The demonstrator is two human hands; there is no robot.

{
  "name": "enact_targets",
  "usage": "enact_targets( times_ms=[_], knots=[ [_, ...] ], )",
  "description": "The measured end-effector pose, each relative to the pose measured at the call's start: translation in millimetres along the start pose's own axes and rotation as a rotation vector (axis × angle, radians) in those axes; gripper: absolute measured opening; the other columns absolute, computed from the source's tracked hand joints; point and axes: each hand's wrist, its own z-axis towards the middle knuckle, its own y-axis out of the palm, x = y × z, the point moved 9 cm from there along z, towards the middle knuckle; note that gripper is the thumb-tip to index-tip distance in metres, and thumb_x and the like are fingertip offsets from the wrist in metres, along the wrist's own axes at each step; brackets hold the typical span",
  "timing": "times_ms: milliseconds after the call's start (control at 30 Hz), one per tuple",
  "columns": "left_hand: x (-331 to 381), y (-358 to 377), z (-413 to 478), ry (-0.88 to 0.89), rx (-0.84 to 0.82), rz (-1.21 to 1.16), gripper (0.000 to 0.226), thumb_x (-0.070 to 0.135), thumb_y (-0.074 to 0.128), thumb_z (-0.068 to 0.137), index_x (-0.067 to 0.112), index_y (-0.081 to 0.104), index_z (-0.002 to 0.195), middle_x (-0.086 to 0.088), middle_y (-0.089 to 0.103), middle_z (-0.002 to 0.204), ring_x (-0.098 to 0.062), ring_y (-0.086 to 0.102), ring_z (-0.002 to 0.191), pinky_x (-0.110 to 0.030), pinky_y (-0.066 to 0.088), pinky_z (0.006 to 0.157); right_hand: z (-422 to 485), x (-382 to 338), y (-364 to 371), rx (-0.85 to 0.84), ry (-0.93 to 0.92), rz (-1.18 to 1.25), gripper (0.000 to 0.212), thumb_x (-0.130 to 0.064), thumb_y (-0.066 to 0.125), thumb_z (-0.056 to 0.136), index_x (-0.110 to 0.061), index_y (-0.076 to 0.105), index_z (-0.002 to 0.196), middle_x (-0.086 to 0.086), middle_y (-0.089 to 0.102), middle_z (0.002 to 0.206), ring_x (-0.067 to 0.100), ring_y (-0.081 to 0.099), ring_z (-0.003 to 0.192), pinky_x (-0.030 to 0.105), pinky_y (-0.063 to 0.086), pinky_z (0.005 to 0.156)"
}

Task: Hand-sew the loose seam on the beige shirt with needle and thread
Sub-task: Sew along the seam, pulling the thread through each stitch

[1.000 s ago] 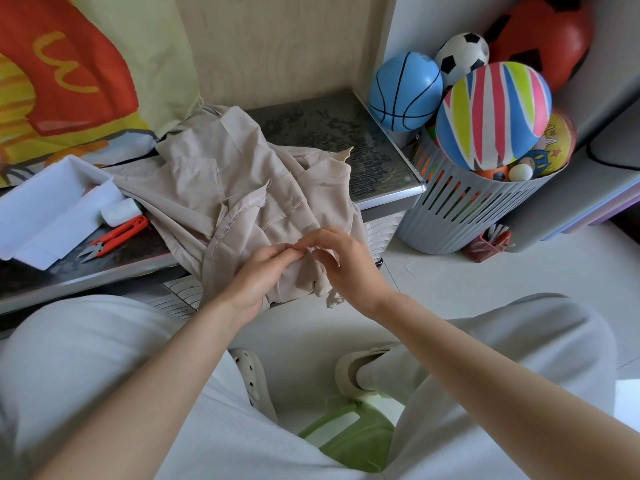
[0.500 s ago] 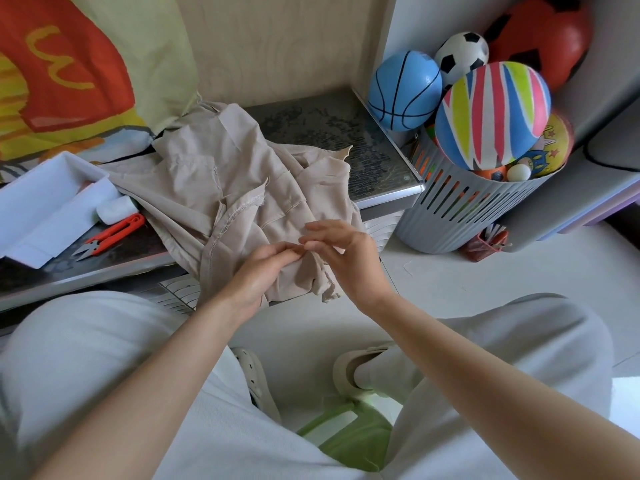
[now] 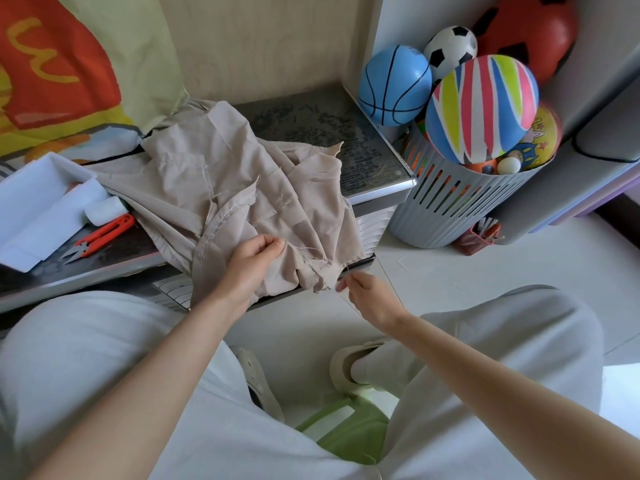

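Left grip [image 3: 254, 258]: closed on a bunched fold of the beige shirt [image 3: 242, 181], fingers curled, knuckles up, just off the table's near edge

Right grip [image 3: 367, 296]: thumb and forefinger pinched narrow beside the hanging hem; judged to be holding the thread [image 3: 313, 250], faint and pale across the cloth; needle too small to make out

Seam [image 3: 316, 273]: frayed, puckered line between the two grips, hanging below the near edge

Step in hand, as judged: drawing a stitch through. Pull in line with the seam, slow and even, only until snug; keep the left pinch close to the stitch to hold the thin cloth flat; stop short of gathering; steer the slack clear of the loose frayed strands

Shirt: thin, matte, soft woven cloth, heaped in creases over the middle of the table [image 3: 349, 140]; overlocked edges with pale looped stitching; one part spilling over the near edge

Table: dark mottled glossy top, bright metal rim

Left end: white open tray [image 3: 41, 181], boxy and smooth; white roll [image 3: 105, 209], cylindrical; orange snips [image 3: 100, 235], pointed blades

Off the right edge, on the floor: grey slatted basket [image 3: 460, 206], heaped with smooth round balls [image 3: 481, 109], striped, blue, black-and-white, red
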Motion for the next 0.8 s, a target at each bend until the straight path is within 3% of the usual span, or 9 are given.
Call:
enact_targets(
  times_ms=[67, 167, 300, 433, 467, 533, 667, 733, 800],
  knots=[
    [0, 1, 0, 0.007, -0.007, -0.009, 0.017, 0.011, 0.051, 0.096, 0.013, 0.057, 0.081, 0.002, 0.051, 0.075, -0.004, 0.045, 0.072, -0.009, 0.037, 0.062, 1, 25, -2, -0.019, 0.105, -0.220, 0.034, -0.008, 0.030, 0.099, -0.010, 0.063, 0.096, -0.002, 0.049, 0.072, 0.019, 0.045, 0.070, 0.016, 0.031, 0.049],
    [-3, 1, 0, 0.013, -0.022, 0.012, 0.017, 0.013, 0.052, 0.096, 0.014, 0.058, 0.081, 0.002, 0.052, 0.076, -0.005, 0.045, 0.074, -0.014, 0.036, 0.066, 1, 36, -11, 0.056, 0.147, -0.256, 0.033, -0.007, 0.031, 0.097, -0.005, 0.063, 0.106, 0.003, 0.054, 0.090, 0.020, 0.048, 0.080, 0.023, 0.035, 0.054],
    [-2, 5, -1, 0.038, -0.058, 0.033, 0.018, 0.013, 0.052, 0.096, 0.014, 0.059, 0.080, 0.005, 0.052, 0.073, -0.002, 0.045, 0.071, -0.009, 0.037, 0.063, -3, -13, -20, 0.191, -0.086, -0.057, 0.022, -0.020, 0.046, 0.096, -0.005, 0.061, 0.093, -0.002, 0.053, 0.067, 0.011, 0.042, 0.057, 0.020, 0.030, 0.049],
    [3, 12, -4, 0.055, -0.096, 0.011, 0.020, 0.010, 0.051, 0.096, 0.015, 0.058, 0.078, 0.007, 0.054, 0.072, 0.006, 0.049, 0.066, -0.005, 0.039, 0.065, -6, -62, -9, 0.138, -0.279, 0.100, 0.013, -0.025, 0.060, 0.091, -0.014, 0.061, 0.085, -0.010, 0.034, 0.048, 0.006, 0.032, 0.041, 0.013, 0.029, 0.043],
    [3, 13, -4, 0.053, -0.105, 0.006, 0.019, 0.010, 0.051, 0.096, 0.014, 0.058, 0.079, 0.005, 0.056, 0.074, 0.004, 0.051, 0.069, -0.005, 0.040, 0.066, -4, -69, -3, 0.120, -0.296, 0.110, 0.009, -0.025, 0.062, 0.089, -0.016, 0.062, 0.085, -0.011, 0.032, 0.046, 0.006, 0.032, 0.041, 0.017, 0.037, 0.045],
    [2, 16, -5, 0.049, -0.133, 0.015, 0.018, 0.011, 0.051, 0.096, 0.013, 0.059, 0.080, 0.000, 0.059, 0.078, -0.002, 0.052, 0.073, -0.009, 0.042, 0.068, 2, -73, 6, 0.104, -0.303, 0.110, 0.005, -0.024, 0.065, 0.087, -0.020, 0.063, 0.085, -0.012, 0.036, 0.045, 0.006, 0.035, 0.046, 0.037, 0.052, 0.059],
    [3, 20, -7, 0.044, -0.153, -0.012, 0.017, 0.009, 0.050, 0.096, 0.009, 0.058, 0.081, 0.000, 0.062, 0.074, 0.001, 0.057, 0.065, -0.008, 0.044, 0.064, 4, -74, 10, 0.128, -0.304, 0.067, 0.018, -0.024, 0.059, 0.088, -0.024, 0.060, 0.071, 0.003, 0.058, 0.054, 0.017, 0.047, 0.055, 0.048, 0.054, 0.070],
    [2, 19, -6, 0.044, -0.157, 0.002, 0.016, 0.010, 0.050, 0.096, 0.010, 0.058, 0.083, -0.005, 0.060, 0.081, -0.004, 0.055, 0.072, -0.008, 0.043, 0.066, 0, -75, 8, 0.149, -0.319, 0.089, 0.022, -0.026, 0.055, 0.091, -0.018, 0.063, 0.072, 0.007, 0.065, 0.057, 0.023, 0.056, 0.058, 0.046, 0.054, 0.069],
    [2, 17, -5, 0.048, -0.146, 0.015, 0.017, 0.010, 0.050, 0.096, 0.012, 0.057, 0.081, -0.005, 0.057, 0.081, -0.007, 0.051, 0.076, -0.008, 0.041, 0.067, -3, -74, 0, 0.195, -0.313, 0.111, 0.023, -0.026, 0.055, 0.092, -0.013, 0.067, 0.077, -0.001, 0.056, 0.052, 0.011, 0.051, 0.051, 0.030, 0.050, 0.058]
  ],
)
